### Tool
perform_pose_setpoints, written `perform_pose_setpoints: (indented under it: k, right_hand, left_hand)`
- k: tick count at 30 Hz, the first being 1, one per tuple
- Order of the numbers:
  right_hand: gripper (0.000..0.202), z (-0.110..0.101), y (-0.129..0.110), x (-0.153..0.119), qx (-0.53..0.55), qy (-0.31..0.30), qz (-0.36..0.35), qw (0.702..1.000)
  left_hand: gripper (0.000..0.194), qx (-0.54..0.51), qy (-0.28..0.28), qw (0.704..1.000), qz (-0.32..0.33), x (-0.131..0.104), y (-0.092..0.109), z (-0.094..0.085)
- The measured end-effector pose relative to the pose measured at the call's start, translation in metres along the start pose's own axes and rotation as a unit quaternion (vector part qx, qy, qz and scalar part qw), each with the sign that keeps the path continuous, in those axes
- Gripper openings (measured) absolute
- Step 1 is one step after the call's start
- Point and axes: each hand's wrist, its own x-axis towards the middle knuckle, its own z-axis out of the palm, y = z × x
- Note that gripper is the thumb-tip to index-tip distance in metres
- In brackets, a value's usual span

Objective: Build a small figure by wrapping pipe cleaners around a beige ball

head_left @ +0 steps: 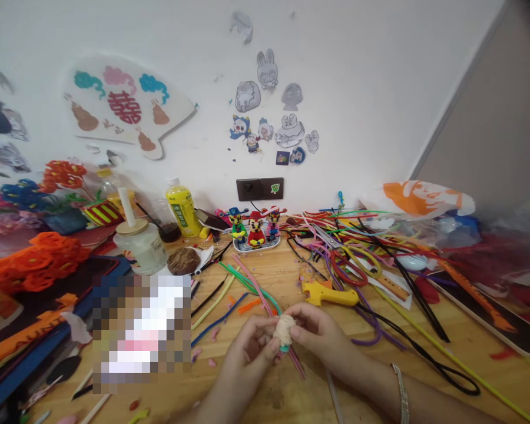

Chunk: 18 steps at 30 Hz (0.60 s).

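Note:
Near the front middle of the wooden table (265,400), a small cream-coloured piece (284,330) with a bit of teal at its lower edge is held between both hands. My left hand (254,347) pinches it from the left with thumb and fingers. From the right, my right hand (315,330) grips the same piece, its thumb against the side. What the cream piece is made of is too small to tell. Pink and green pipe cleaners (252,281) lie just beyond and beneath the hands. A yellow glue gun (329,293) rests beside my right hand.
Three small figures (256,229) stand on a tray at the back. Many coloured pipe cleaners (353,253) spread to the right. A yellow bottle (183,209), a glass jar (142,247) and orange flowers (55,256) stand left. A black cable (417,347) loops at right.

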Motion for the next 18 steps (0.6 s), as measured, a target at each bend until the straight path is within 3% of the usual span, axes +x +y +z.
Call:
perform_pose_setpoints:
  k: [4, 18]
  right_hand:
    - [0.027, 0.0006, 0.0001, -0.0003, 0.005, -0.001, -0.007, 1.000]
    - [0.024, 0.0030, -0.0030, -0.0016, 0.018, 0.014, -0.015, 1.000]
  left_hand:
    - [0.025, 0.055, 0.023, 0.998, -0.003, -0.0017, 0.0008, -0.0011]
    - [0.011, 0.146, 0.014, 0.985, 0.086, -0.0029, -0.0046, -0.0052]
